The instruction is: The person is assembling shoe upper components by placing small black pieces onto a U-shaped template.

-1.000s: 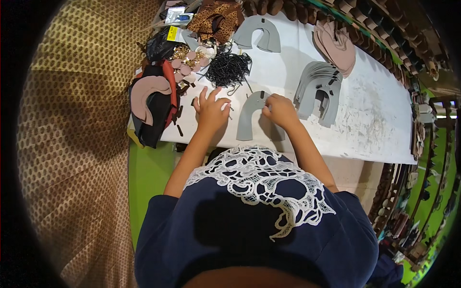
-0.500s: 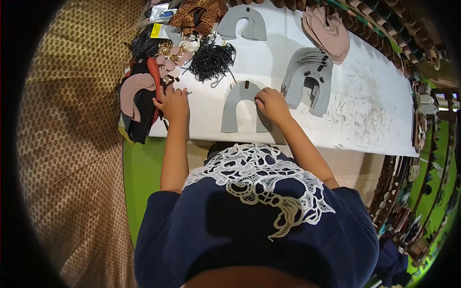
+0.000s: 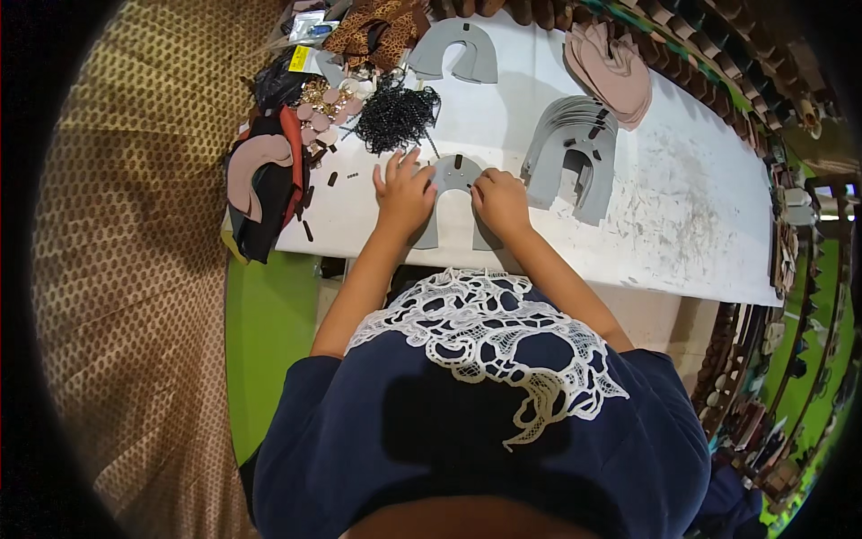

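Note:
A flat grey U-shaped piece (image 3: 461,172), like a shoe upper, lies in front of me with its curve pointing away. One short black strip (image 3: 458,162) sits at the middle of that curve. My left hand (image 3: 404,198) is over its left side; thumb and forefinger come together there, the other fingers spread, and anything between them is too small to make out. On the right side, my right hand (image 3: 503,202) has its bent fingers closed at the piece's edge. Small black strips (image 3: 332,179) lie loose left of my left hand.
A stack of grey U-shaped pieces (image 3: 548,148) is on the right, pink pieces (image 3: 615,76) behind it. A heap of black beaded strands (image 3: 395,117), pink discs (image 3: 319,121) and leopard-print material (image 3: 373,31) fill the far left of the white table (image 3: 682,216). Racks (image 3: 718,54) line the right.
My left hand has moved right, from the loose black strips to the left side of the grey piece. My right hand has shifted slightly left along its right side.

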Demonstrator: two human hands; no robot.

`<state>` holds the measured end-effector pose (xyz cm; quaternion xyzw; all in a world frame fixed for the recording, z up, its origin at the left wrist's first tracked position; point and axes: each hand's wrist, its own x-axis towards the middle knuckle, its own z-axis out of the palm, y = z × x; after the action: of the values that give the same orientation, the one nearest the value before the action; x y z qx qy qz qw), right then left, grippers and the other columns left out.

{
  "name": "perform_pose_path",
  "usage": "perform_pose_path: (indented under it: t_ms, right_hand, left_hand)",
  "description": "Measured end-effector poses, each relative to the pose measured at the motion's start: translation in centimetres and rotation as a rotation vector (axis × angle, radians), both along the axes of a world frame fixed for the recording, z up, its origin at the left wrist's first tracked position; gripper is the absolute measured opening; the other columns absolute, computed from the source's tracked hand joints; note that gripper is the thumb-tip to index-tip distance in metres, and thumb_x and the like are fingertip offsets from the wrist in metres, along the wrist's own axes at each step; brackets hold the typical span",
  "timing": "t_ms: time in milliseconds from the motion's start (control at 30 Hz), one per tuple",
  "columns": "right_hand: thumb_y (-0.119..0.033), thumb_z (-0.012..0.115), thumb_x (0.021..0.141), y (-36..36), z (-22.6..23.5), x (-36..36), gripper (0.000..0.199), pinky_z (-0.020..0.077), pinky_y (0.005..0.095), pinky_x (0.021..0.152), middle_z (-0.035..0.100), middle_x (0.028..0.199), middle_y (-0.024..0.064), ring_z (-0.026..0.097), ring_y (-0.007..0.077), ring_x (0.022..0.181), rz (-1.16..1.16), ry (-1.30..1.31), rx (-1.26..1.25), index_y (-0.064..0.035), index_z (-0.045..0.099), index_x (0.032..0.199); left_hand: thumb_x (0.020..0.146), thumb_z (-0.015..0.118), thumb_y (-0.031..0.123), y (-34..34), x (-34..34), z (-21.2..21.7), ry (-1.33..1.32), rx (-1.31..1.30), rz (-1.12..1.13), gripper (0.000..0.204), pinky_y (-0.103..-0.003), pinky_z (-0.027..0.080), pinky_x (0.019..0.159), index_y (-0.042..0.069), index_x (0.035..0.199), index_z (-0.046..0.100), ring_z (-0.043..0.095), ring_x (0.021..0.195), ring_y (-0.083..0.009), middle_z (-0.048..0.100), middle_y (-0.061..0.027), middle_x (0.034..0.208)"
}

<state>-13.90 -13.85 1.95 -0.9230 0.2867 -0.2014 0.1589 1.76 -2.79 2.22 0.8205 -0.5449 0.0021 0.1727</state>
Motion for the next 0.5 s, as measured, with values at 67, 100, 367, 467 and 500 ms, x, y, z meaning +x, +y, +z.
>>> perform_pose_path:
  t_ms: [67, 100, 367, 467, 500]
  right_hand:
    - [-0.016, 0.063, 0.073, -0.1, -0.3, 0.2, 0.010, 0.0459, 0.0407, 0.069, 0.061, 0.083, 0.0063, 0.058, 0.0260, 0.079, -0.021, -0.025, -0.031, -0.0063, 0.064, 0.075]
    - [-0.016, 0.063, 0.073, -0.2, -0.5, 0.3, 0.009, 0.0441, 0.0395, 0.068, 0.060, 0.084, 0.0056, 0.057, 0.0247, 0.079, -0.026, -0.037, -0.052, -0.0070, 0.063, 0.075]
    - [-0.016, 0.062, 0.073, 0.0, -1.3, 0.5, 0.007, 0.0400, 0.0376, 0.071, 0.057, 0.084, 0.0033, 0.055, 0.0216, 0.080, 0.005, -0.064, -0.171, -0.0086, 0.061, 0.074]
    - [-0.018, 0.063, 0.074, -0.1, -1.2, 0.3, 0.009, 0.0389, 0.0374, 0.075, 0.057, 0.087, 0.0029, 0.054, 0.0213, 0.084, 0.019, -0.059, -0.153, -0.0091, 0.061, 0.073]
    - [-0.020, 0.063, 0.075, 0.0, -0.9, -0.2, 0.011, 0.0386, 0.0373, 0.076, 0.057, 0.090, 0.0029, 0.053, 0.0213, 0.087, 0.047, -0.067, -0.139, -0.0092, 0.062, 0.078]
  left_hand:
    - [0.076, 0.064, 0.029, -1.1, -0.4, -0.7, -0.016, -0.031, -0.026, 0.034, -0.059, 0.015, 0.102, 0.018, 0.108, 0.062, 0.031, 0.127, -0.0312, 0.043, -0.0082, 0.134]
    - [0.075, 0.065, 0.030, -1.8, -0.5, -1.0, -0.035, -0.058, -0.047, 0.036, -0.058, 0.017, 0.102, 0.018, 0.109, 0.062, 0.031, 0.127, -0.0304, 0.043, -0.0079, 0.134]
    - [0.073, 0.067, 0.034, -4.2, 0.4, -1.5, -0.041, 0.017, -0.078, 0.041, -0.058, 0.014, 0.103, 0.014, 0.109, 0.061, 0.028, 0.130, -0.0320, 0.040, -0.0099, 0.137]
    - [0.071, 0.069, 0.035, -4.4, 0.8, -1.0, 0.040, 0.057, -0.086, 0.038, -0.059, 0.013, 0.103, 0.014, 0.102, 0.064, 0.027, 0.130, -0.0330, 0.041, -0.0093, 0.136]
    - [0.070, 0.070, 0.035, -4.4, 1.0, -0.9, 0.078, 0.076, -0.082, 0.035, -0.060, 0.013, 0.102, 0.013, 0.097, 0.066, 0.027, 0.130, -0.0338, 0.042, -0.0090, 0.136]
